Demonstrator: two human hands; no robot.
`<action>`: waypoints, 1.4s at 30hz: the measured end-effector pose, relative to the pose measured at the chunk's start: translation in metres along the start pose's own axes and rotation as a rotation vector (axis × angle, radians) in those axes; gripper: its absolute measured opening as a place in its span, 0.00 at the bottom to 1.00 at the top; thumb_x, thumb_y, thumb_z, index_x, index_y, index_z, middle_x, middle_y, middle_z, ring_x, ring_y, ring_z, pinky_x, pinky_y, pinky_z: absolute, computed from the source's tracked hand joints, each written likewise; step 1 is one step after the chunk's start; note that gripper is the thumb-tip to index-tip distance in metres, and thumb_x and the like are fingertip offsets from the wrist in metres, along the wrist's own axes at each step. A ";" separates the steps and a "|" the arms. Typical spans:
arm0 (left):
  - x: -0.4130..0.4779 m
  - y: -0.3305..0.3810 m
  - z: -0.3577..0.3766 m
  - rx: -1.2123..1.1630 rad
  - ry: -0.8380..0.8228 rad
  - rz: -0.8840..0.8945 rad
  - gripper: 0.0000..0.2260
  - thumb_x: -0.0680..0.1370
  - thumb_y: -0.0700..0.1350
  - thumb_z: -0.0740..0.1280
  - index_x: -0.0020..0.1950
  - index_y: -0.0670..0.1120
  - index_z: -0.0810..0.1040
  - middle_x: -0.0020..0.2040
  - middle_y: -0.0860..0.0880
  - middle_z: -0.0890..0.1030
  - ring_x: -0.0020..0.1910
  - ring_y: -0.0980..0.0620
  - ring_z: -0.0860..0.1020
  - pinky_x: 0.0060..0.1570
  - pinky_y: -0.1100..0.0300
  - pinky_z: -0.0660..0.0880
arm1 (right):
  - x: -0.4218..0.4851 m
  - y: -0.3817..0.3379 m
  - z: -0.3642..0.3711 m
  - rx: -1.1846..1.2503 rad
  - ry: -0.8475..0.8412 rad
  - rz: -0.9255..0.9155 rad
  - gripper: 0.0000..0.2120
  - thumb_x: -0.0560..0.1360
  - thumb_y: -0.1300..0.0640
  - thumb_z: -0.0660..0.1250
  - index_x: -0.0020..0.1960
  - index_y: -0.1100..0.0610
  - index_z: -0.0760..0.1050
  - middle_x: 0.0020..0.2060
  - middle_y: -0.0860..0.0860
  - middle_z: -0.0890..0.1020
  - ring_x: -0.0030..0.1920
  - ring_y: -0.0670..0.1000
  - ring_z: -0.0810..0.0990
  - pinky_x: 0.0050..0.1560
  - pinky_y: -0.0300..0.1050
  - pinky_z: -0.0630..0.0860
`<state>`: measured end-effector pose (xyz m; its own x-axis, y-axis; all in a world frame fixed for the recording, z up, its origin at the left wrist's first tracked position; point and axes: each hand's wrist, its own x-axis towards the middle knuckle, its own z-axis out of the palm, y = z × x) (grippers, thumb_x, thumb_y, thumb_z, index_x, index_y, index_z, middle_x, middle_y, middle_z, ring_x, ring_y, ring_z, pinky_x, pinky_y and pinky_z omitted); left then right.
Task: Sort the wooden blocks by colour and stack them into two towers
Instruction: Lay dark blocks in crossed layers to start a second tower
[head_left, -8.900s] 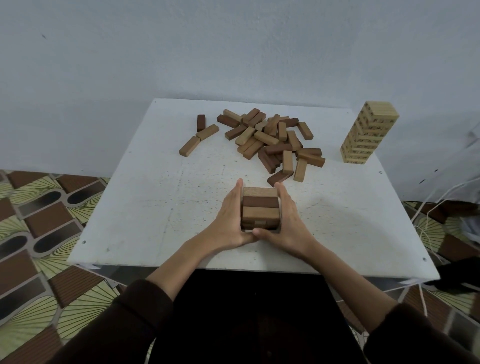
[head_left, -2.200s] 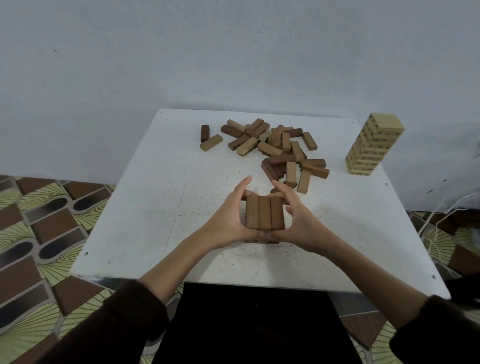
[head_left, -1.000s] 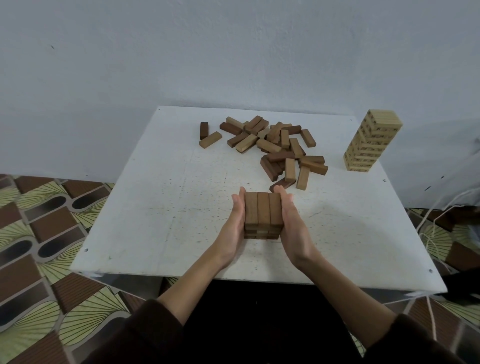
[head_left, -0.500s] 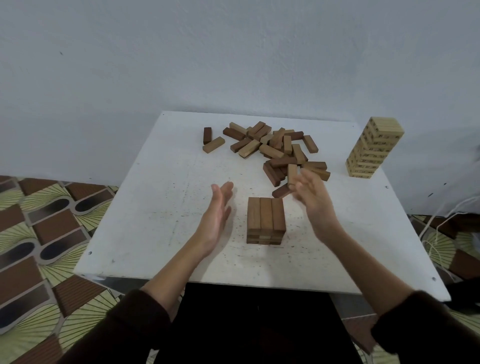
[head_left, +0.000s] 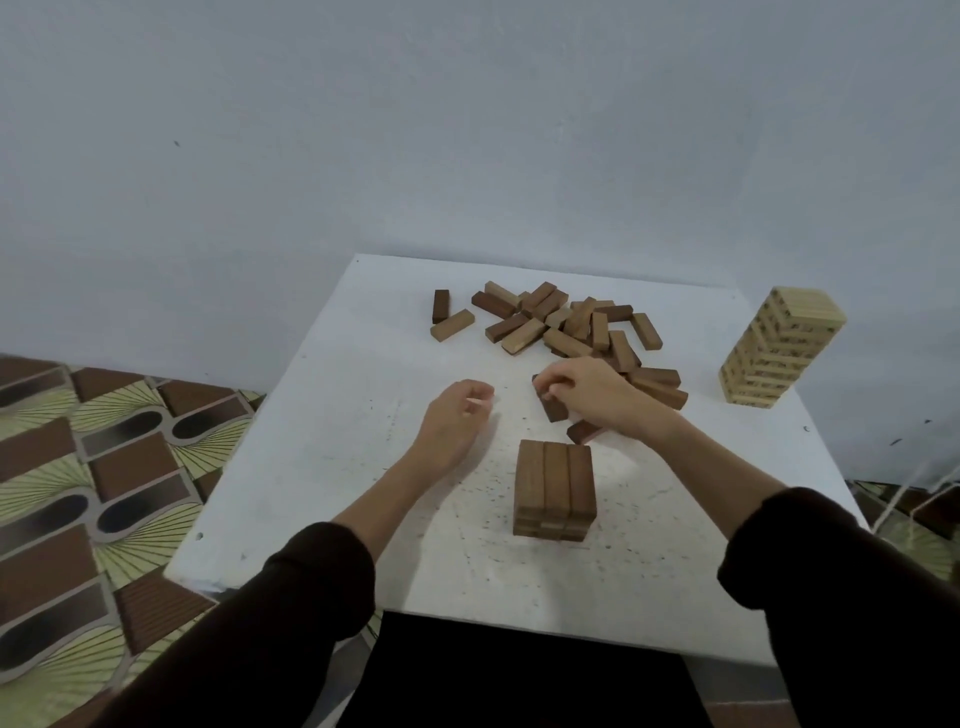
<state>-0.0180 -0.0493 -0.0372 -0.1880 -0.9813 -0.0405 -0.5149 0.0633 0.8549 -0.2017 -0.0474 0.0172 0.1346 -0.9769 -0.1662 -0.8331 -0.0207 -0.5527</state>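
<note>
**My right hand takes a dark block at the edge of the heap**

My right hand (head_left: 597, 389) has its fingers curled down on a dark block (head_left: 553, 408) and pinches it at its far end. The block lies on the table (head_left: 322, 467), at the near side of the loose blocks (head_left: 566, 325). These spread away from my fingertips toward the wall (head_left: 467, 130). A second dark block (head_left: 584, 431) lies just under my right wrist.

My left hand (head_left: 457, 421) is beside the right one, a little apart. Its fingers are loosely curled and it holds nothing.

The brown tower (head_left: 555, 486) stands just behind my right wrist, between my two forearms and touching neither. It is low, and three blocks lie side by side on top.

To the left of my left hand the white surface is bare up to the table's left edge, and past that edge is the patterned floor (head_left: 104, 467). The near edge runs under my dark sleeves (head_left: 311, 587). To the right of my right hand, well apart, the pale tower (head_left: 779, 353) stands close to the far right corner, with little table around it.

The pale tower has dark marks on its block ends, but they are too small to read.
</note>
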 end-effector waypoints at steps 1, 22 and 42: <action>0.003 -0.004 0.003 0.042 0.012 0.014 0.10 0.81 0.42 0.61 0.62 0.44 0.74 0.59 0.50 0.75 0.51 0.59 0.73 0.48 0.75 0.68 | 0.002 0.002 -0.001 -0.008 0.033 0.004 0.14 0.79 0.66 0.55 0.58 0.61 0.78 0.54 0.52 0.78 0.54 0.50 0.76 0.55 0.44 0.74; 0.045 0.008 0.021 0.576 -0.259 0.376 0.31 0.73 0.60 0.69 0.71 0.48 0.68 0.74 0.47 0.62 0.67 0.45 0.61 0.64 0.49 0.65 | 0.012 0.028 -0.014 -0.473 -0.228 -0.197 0.15 0.69 0.62 0.70 0.55 0.54 0.76 0.51 0.48 0.72 0.54 0.49 0.66 0.50 0.43 0.65; 0.044 -0.009 0.001 0.500 -0.100 0.209 0.27 0.73 0.51 0.72 0.70 0.53 0.69 0.71 0.45 0.57 0.67 0.42 0.57 0.66 0.50 0.61 | 0.041 0.015 0.009 -0.037 0.016 0.027 0.16 0.77 0.55 0.65 0.61 0.62 0.72 0.47 0.53 0.77 0.45 0.49 0.75 0.45 0.40 0.71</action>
<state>-0.0226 -0.0932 -0.0467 -0.3952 -0.9180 0.0341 -0.7881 0.3579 0.5008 -0.2042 -0.0858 -0.0052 0.1033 -0.9805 -0.1672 -0.8555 -0.0019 -0.5178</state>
